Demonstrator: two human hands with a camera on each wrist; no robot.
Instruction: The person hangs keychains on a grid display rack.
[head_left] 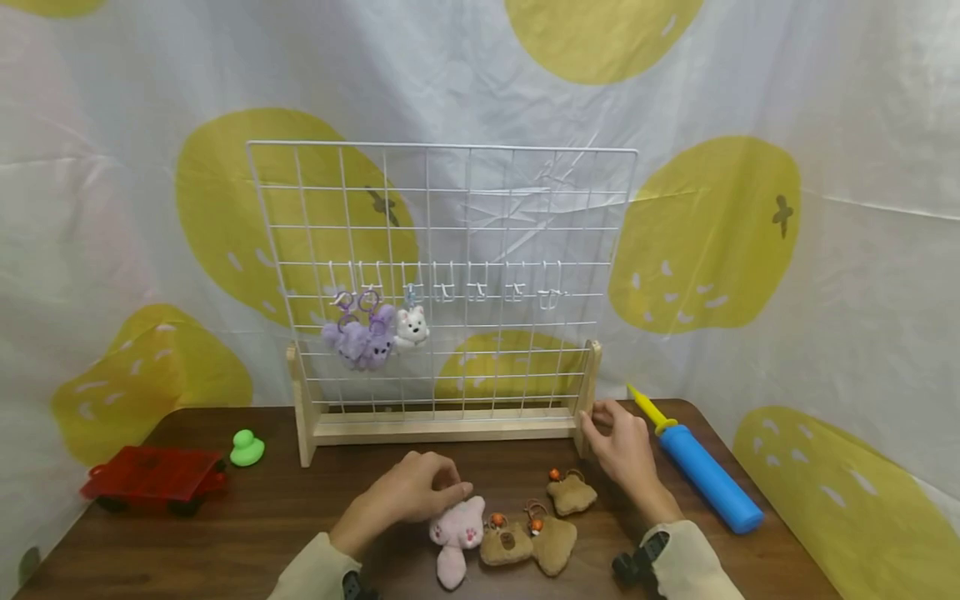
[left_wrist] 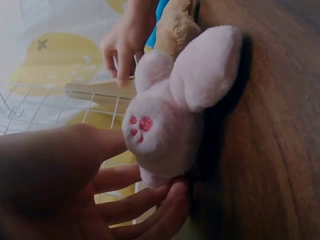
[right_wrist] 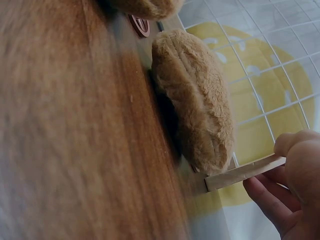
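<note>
My left hand (head_left: 417, 490) is at the top end of a pink plush charm (head_left: 459, 529) lying on the table. In the left wrist view, the thumb (left_wrist: 107, 142) meets one side of the pink plush, and the other fingers curl round its far end. My right hand (head_left: 624, 442) pinches the right wooden leg (head_left: 588, 392) of a white wire grid rack (head_left: 442, 227) between thumb and fingers. Three brown plush charms with orange beads lie between the hands: one beside the pink plush (head_left: 504, 546), a triangular one (head_left: 555, 546) and one farther back (head_left: 573, 496).
Two purple plush charms (head_left: 363, 343) and a white plush charm (head_left: 412, 327) hang from the rack; several bare hooks (head_left: 477, 290) sit to their right. A red toy cart (head_left: 153, 475) and green duck (head_left: 246, 448) stand left. A blue pump (head_left: 712, 479) lies right.
</note>
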